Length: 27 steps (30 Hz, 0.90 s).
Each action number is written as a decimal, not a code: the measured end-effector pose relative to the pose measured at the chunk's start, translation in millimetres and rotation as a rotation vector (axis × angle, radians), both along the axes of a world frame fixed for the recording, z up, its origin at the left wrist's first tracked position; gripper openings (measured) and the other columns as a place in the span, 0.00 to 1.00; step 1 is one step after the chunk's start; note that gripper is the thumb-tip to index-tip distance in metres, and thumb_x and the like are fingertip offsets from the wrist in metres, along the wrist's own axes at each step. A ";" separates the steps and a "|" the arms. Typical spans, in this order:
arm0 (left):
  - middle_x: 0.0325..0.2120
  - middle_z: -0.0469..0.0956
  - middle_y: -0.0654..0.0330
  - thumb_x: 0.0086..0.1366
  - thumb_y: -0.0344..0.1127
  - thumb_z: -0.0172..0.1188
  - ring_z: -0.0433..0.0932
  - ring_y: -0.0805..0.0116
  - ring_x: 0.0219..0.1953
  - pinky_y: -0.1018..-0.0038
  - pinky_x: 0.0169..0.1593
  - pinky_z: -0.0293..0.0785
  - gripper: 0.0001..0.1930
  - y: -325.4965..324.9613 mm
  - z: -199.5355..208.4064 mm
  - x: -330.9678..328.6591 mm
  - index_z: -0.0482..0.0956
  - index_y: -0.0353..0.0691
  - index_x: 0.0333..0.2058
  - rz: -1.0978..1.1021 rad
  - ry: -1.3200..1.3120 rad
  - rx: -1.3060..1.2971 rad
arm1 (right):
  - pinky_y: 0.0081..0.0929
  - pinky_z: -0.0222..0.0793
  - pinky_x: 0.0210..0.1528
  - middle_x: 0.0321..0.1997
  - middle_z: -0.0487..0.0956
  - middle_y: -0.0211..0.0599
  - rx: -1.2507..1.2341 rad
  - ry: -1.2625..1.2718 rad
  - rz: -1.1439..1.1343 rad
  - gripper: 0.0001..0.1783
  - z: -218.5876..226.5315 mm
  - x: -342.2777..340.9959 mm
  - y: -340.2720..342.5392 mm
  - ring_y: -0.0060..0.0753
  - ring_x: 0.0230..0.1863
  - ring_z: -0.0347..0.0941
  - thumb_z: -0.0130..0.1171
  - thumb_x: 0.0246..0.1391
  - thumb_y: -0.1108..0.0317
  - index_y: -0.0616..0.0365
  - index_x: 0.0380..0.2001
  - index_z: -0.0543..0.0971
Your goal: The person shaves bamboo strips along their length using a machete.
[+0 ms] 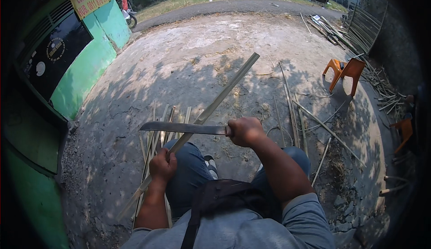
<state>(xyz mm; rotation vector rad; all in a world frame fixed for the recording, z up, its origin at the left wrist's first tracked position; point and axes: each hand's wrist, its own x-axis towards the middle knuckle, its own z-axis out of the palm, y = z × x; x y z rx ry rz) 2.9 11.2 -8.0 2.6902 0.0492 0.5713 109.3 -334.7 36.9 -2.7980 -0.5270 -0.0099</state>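
My left hand [162,166] grips a long flat bamboo strip [224,92] near its lower part, above my left knee. The strip slants up and away to the right, its far end over the bare ground. My right hand [244,131] is closed on the handle of a long steel knife [182,127]. The blade points left and lies across the strip, touching it just above my left hand. Both knees, in blue trousers, are below the hands.
Several split bamboo strips [155,132] lie on the concrete by my left leg, more strips [294,114] to the right. An orange plastic chair [345,72] stands at the right. A green wall [85,65] runs along the left. Bamboo poles [341,36] pile at the far right.
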 end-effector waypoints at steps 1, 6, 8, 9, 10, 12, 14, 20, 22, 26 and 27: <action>0.29 0.84 0.44 0.68 0.47 0.59 0.84 0.37 0.34 0.47 0.39 0.80 0.15 -0.6 0.1 0.0 0.81 0.41 0.39 -0.011 -0.018 -0.004 | 0.51 0.81 0.44 0.35 0.87 0.41 0.008 0.006 0.004 0.10 -2.3 1.1 -2.6 0.53 0.40 0.86 0.63 0.59 0.54 0.46 0.34 0.86; 0.28 0.84 0.44 0.68 0.48 0.60 0.84 0.37 0.33 0.46 0.39 0.79 0.15 -7.6 7.5 -0.7 0.81 0.41 0.39 0.002 -0.040 -0.020 | 0.53 0.81 0.43 0.34 0.86 0.46 0.237 -0.065 -0.134 0.12 -23.7 19.8 -35.5 0.58 0.39 0.84 0.62 0.61 0.54 0.48 0.33 0.86; 0.29 0.84 0.44 0.68 0.48 0.60 0.84 0.37 0.33 0.46 0.40 0.80 0.16 -8.3 9.0 -0.1 0.82 0.40 0.40 0.011 0.005 0.007 | 0.54 0.80 0.44 0.34 0.86 0.48 0.315 -0.091 -0.245 0.13 -25.8 24.7 -41.3 0.59 0.39 0.84 0.63 0.62 0.52 0.49 0.34 0.85; 0.29 0.84 0.44 0.68 0.48 0.60 0.84 0.37 0.33 0.46 0.40 0.80 0.16 -7.1 8.9 -0.9 0.82 0.40 0.40 0.018 0.000 0.005 | 0.54 0.80 0.44 0.34 0.86 0.48 0.313 -0.095 -0.237 0.13 -20.1 21.9 -37.6 0.59 0.39 0.84 0.63 0.62 0.52 0.49 0.34 0.85; 0.28 0.84 0.43 0.68 0.47 0.60 0.84 0.36 0.34 0.46 0.40 0.79 0.15 -6.8 8.7 -1.4 0.82 0.40 0.40 0.019 -0.014 -0.008 | 0.55 0.80 0.45 0.35 0.86 0.49 0.299 -0.063 -0.228 0.13 -14.9 17.4 -35.0 0.60 0.41 0.84 0.64 0.61 0.53 0.50 0.36 0.84; 0.28 0.84 0.42 0.68 0.47 0.60 0.84 0.35 0.34 0.46 0.39 0.79 0.15 -6.0 8.7 -2.1 0.81 0.39 0.39 0.021 -0.031 -0.023 | 0.55 0.79 0.46 0.37 0.86 0.49 0.283 -0.034 -0.216 0.14 -4.2 8.4 -30.7 0.60 0.42 0.83 0.65 0.60 0.53 0.51 0.39 0.83; 0.29 0.85 0.44 0.68 0.48 0.60 0.85 0.37 0.35 0.47 0.41 0.81 0.17 -5.3 8.9 -3.3 0.82 0.40 0.42 0.034 0.011 -0.002 | 0.55 0.78 0.48 0.40 0.85 0.50 0.269 0.029 -0.072 0.17 1.8 1.9 -27.1 0.60 0.45 0.83 0.66 0.58 0.54 0.53 0.44 0.80; 0.28 0.84 0.43 0.67 0.47 0.60 0.85 0.38 0.33 0.47 0.40 0.81 0.16 -5.0 7.0 -4.9 0.82 0.39 0.41 0.013 -0.028 -0.052 | 0.53 0.77 0.47 0.41 0.86 0.46 0.296 -0.065 0.164 0.20 -1.5 -1.1 -29.0 0.58 0.45 0.83 0.72 0.56 0.52 0.52 0.43 0.80; 0.28 0.84 0.44 0.68 0.47 0.60 0.85 0.38 0.33 0.48 0.40 0.81 0.16 -7.0 11.1 -6.3 0.82 0.39 0.40 0.008 -0.018 -0.058 | 0.52 0.77 0.46 0.40 0.86 0.45 0.298 -0.114 0.213 0.20 -1.7 0.0 -38.9 0.57 0.45 0.83 0.73 0.55 0.50 0.51 0.43 0.81; 0.27 0.84 0.44 0.68 0.47 0.60 0.85 0.38 0.32 0.48 0.39 0.81 0.16 -5.8 12.3 -5.7 0.81 0.40 0.40 -0.004 -0.013 -0.031 | 0.49 0.77 0.44 0.38 0.86 0.39 0.248 -0.276 0.125 0.23 4.2 3.6 -54.7 0.53 0.43 0.84 0.70 0.57 0.41 0.44 0.45 0.84; 0.27 0.84 0.44 0.68 0.47 0.60 0.85 0.38 0.32 0.48 0.39 0.81 0.16 -6.6 12.8 -5.8 0.81 0.40 0.40 -0.003 -0.014 -0.037 | 0.49 0.77 0.44 0.38 0.86 0.38 0.200 -0.306 0.061 0.23 6.6 3.4 -56.0 0.52 0.42 0.85 0.68 0.58 0.39 0.42 0.45 0.84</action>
